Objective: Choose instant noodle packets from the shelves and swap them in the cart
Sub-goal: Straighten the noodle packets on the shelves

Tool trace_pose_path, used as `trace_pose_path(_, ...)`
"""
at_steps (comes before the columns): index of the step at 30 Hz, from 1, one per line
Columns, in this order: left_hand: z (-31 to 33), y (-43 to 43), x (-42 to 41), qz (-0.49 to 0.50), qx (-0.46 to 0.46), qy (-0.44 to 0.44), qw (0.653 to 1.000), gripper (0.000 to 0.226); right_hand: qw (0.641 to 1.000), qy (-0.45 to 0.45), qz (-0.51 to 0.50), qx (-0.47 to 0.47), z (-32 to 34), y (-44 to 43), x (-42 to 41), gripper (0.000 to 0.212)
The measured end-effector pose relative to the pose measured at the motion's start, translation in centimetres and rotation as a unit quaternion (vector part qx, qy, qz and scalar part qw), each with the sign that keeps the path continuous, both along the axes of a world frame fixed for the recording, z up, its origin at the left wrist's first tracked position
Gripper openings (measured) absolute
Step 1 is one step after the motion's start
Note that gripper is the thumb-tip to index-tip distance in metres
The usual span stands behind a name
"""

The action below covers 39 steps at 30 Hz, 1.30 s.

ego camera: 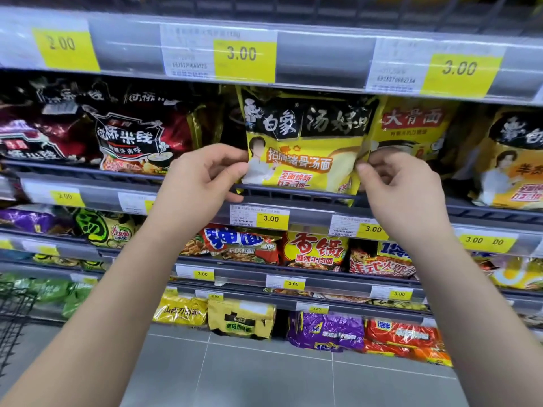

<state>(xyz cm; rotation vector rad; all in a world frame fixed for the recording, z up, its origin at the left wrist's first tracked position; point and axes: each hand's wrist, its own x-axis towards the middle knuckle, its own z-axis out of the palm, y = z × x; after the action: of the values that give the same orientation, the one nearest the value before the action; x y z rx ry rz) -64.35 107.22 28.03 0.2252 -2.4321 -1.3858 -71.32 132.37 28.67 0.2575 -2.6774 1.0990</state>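
Both forearms stretch up to the shelf [311, 215], a corner of the cart [13, 312] low left, well apart. The yellow noodle packet [305, 160] stands behind the front rail; left hand [199, 186] and right hand [405, 189] pinch its side edges with curled fingers, so the swap looks unfinished

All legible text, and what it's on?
"2.00": left price tag
"3.00": middle price tag
"3.00": right price tag
"白象 汤好喝", "招牌猪骨汤面": yellow packet
"大骨面": right packet
"过桥米线": dark packet
"香锅": lower packet
Barcodes, small print: blurred.
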Motion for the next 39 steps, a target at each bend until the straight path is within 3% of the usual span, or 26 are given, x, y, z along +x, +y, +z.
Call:
trace_pose_path(8, -0.5, 0.8, -0.2, 0.022, -0.094, 0.055, 0.994, 0.008, 1.0, -0.003, 0.006, -0.001, -0.1, 0.1, -0.2, 0.019)
trace_pose_path(14, -0.3, 0.9, 0.4, 0.018, -0.088, 0.066, 0.994, 0.009, 1.0, -0.005, 0.003, -0.012, -0.2, 0.1, 0.0, 0.021)
trace_pose_path(21, -0.5, 0.4, 0.0, -0.006, -0.264, 0.085, 0.961, 0.008, 1.0, -0.002, 0.007, -0.024, -0.2, 0.1, 0.1, 0.017)
trace_pose_path(26, -0.4, 1.0, -0.3, 0.045, -0.243, 0.084, 0.965, 0.004, 1.0, 0.001, 0.003, -0.017, -0.6, 0.2, -0.2, 0.018)
trace_pose_path(32, 0.5, 1.1, -0.3, 0.169, -0.211, 0.024, 0.963, 0.005, 0.999, 0.001, 0.016, 0.049, 0.2, 1.1, -0.9, 0.013)
trace_pose_path(39, 0.9, 0.2, -0.8, 0.107, -0.216, -0.026, 0.97, 0.005, 0.996, -0.018, 0.038, 0.074, 0.0, 1.2, -1.4, 0.014)
